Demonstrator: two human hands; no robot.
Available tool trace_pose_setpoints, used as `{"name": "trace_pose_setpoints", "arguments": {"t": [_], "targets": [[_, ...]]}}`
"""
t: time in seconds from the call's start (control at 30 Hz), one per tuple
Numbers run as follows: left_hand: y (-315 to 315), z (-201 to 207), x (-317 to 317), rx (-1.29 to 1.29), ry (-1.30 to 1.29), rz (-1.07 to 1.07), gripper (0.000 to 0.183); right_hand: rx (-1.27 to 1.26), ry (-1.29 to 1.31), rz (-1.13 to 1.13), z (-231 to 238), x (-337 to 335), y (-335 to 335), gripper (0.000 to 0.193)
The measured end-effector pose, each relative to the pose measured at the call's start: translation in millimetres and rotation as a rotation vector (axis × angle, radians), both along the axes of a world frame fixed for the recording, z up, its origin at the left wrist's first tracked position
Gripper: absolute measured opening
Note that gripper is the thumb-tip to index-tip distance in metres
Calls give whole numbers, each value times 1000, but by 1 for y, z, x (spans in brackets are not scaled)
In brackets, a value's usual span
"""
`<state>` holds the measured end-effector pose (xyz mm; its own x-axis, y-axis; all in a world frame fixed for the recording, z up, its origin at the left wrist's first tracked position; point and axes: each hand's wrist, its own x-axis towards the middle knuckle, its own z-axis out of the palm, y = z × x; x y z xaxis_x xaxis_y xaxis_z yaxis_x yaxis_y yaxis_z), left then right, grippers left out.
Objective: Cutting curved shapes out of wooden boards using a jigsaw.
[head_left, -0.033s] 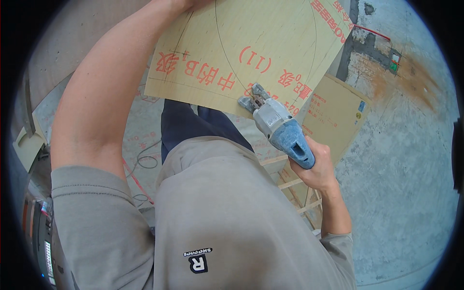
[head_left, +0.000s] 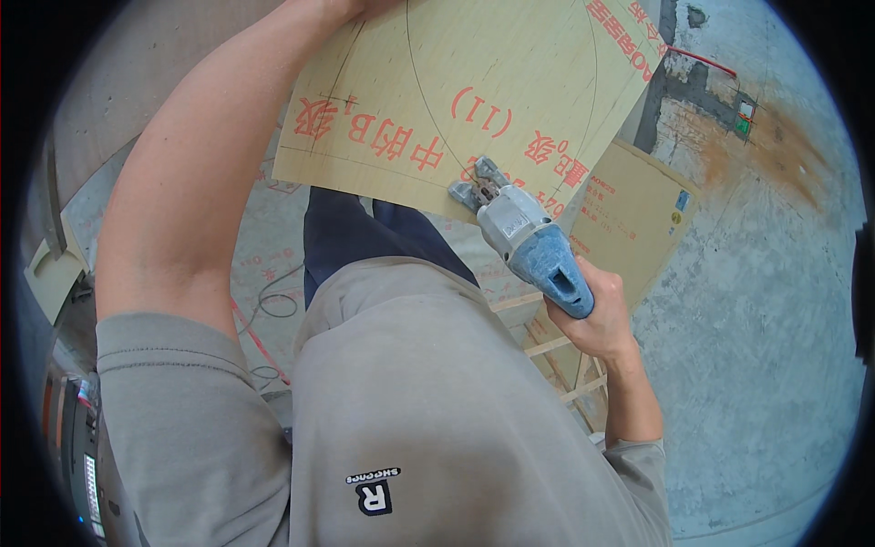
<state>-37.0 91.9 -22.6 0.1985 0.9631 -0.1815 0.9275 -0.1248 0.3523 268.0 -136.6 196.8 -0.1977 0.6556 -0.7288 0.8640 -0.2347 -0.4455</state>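
My right hand (head_left: 602, 310) is wrapped round the blue body of a jigsaw (head_left: 529, 242) with a grey metal head. The jigsaw's forked shoe rests at the near edge of a pale plywood board (head_left: 392, 118), where a pencil line meets it. Curved pencil lines and red printing run over the board. Only part of my left hand (head_left: 365, 7) shows, at the top edge of the picture by the board's far left part; its fingers are out of sight.
Another printed board (head_left: 629, 219) leans at the right, past the jigsaw. Wooden slats (head_left: 551, 346) of a frame stand below the tool. A thin cable (head_left: 273, 296) loops on the floor at the left, near a red strip (head_left: 260, 342). Rough concrete (head_left: 747, 346) fills the right side.
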Motion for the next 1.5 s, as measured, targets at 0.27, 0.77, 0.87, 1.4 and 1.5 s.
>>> {"name": "trace_pose_setpoints", "arguments": {"t": [0.27, 0.77, 0.87, 1.4, 1.5], "targets": [[-3, 15, -1, -40, -11, -3, 83, -10, 6, -21, 3, -7, 3, 21], [0, -4, -1, 56, -109, -3, 82, 8, -1, -38, 1, -11, 2, 22], [-1, 10, 0, -49, -63, 2, 82, 5, 3, -38, 0, -12, 3, 23], [-1, 5, -30, -200, -792, -164, 83, -11, -29, -69, 0, -9, -4, 23], [0, 10, 5, -98, -15, -16, 82, -15, -44, -62, 1, -9, -4, 16]]}}
